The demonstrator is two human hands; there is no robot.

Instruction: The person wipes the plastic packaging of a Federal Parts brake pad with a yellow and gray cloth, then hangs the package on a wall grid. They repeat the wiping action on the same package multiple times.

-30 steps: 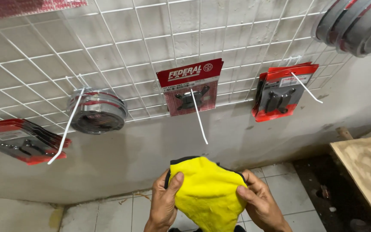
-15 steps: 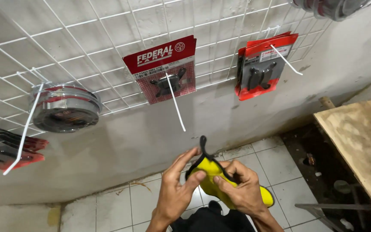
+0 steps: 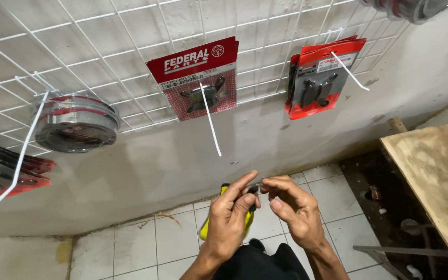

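My left hand (image 3: pixel 229 220) and right hand (image 3: pixel 294 212) pinch the black edge of the yellow cloth (image 3: pixel 224 220), fingertips clamped together. I judge both pinches should stay snug, pulling evenly toward twelve o'clock, under the wire grid's hook (image 3: pixel 211 122).

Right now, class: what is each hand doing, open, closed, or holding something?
Left hand: closed on the yellow cloth, fingertips pinching its black loop.
Right hand: fingers curled, pinching the same loop.

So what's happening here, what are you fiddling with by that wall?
A person stands facing a white wire grid on the wall, hung with red packs of parts and a coiled item in clear wrap. Both hands are raised together: the left hand and right hand pinch the dark edge of a yellow cloth item, mostly hidden behind the left hand. Below is a tiled floor; a wooden board sits at right.
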